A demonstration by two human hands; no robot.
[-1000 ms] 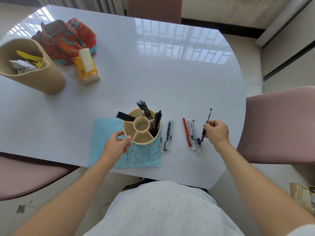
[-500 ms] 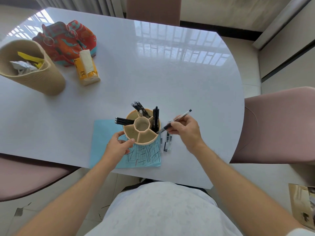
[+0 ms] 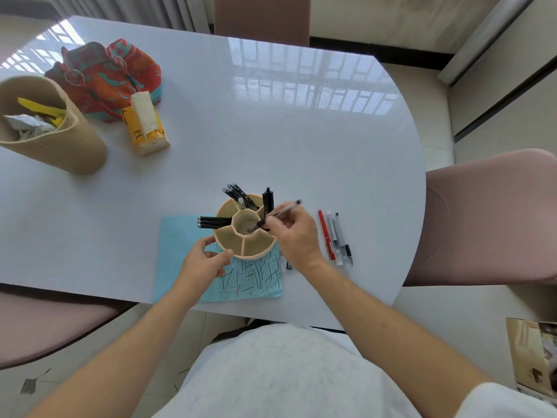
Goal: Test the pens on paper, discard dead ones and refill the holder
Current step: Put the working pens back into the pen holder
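Observation:
A tan pen holder (image 3: 256, 251) with several compartments stands on a light-blue paper (image 3: 177, 245) covered in scribbled test lines. Black pens stick out of its left, back and right compartments. My left hand (image 3: 205, 260) grips the holder's near-left wall. My right hand (image 3: 294, 233) pinches a clear pen (image 3: 283, 210) whose tip points down into the holder's middle compartment. To the right, a red pen (image 3: 326, 233) and two clear pens (image 3: 339, 239) lie on the table. Another pen lies partly hidden under my right wrist.
A tan bin (image 3: 75, 149) with crumpled paper stands at the far left. A patterned red cloth bag (image 3: 108, 76) and a yellow tissue pack (image 3: 144, 125) lie behind it. Pink chairs (image 3: 494, 218) flank the white table (image 3: 271, 122).
My right hand lifted a clear pen from the group at right, carried it left, and now has its tip inside the holder. My left hand stays on the holder.

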